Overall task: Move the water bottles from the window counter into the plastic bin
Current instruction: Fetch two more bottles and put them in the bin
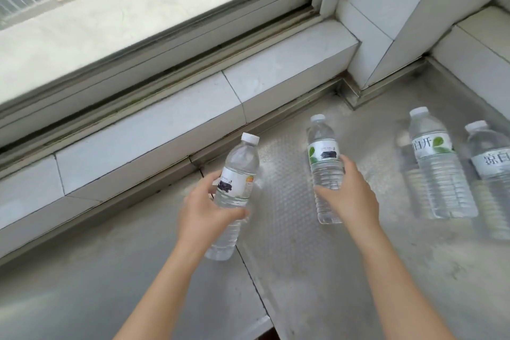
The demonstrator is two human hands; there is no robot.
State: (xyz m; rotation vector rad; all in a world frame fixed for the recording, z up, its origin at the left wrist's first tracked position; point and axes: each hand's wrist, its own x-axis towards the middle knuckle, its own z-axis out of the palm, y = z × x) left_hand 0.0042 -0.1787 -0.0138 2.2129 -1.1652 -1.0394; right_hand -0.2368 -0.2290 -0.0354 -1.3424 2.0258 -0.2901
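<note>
Currently, two clear water bottles are gripped, one in each hand, above the metal counter (317, 270) below the window (138, 22). A tilted bottle (234, 174), its white cap leaning toward the tiled sill (165, 132), is clasped around its middle by the left hand (204, 210), with the thumb laid across the front below the label. An upright bottle (324, 157) is clamped around its lower body by the right hand (347, 196); whether its base touches the counter cannot be told. Two more bottles are seen standing upright on the counter to the right: one with a green leaf label (438, 168), and another (491, 174) just beside it, cut off by the frame edge. The plastic bin is not visible.
</note>
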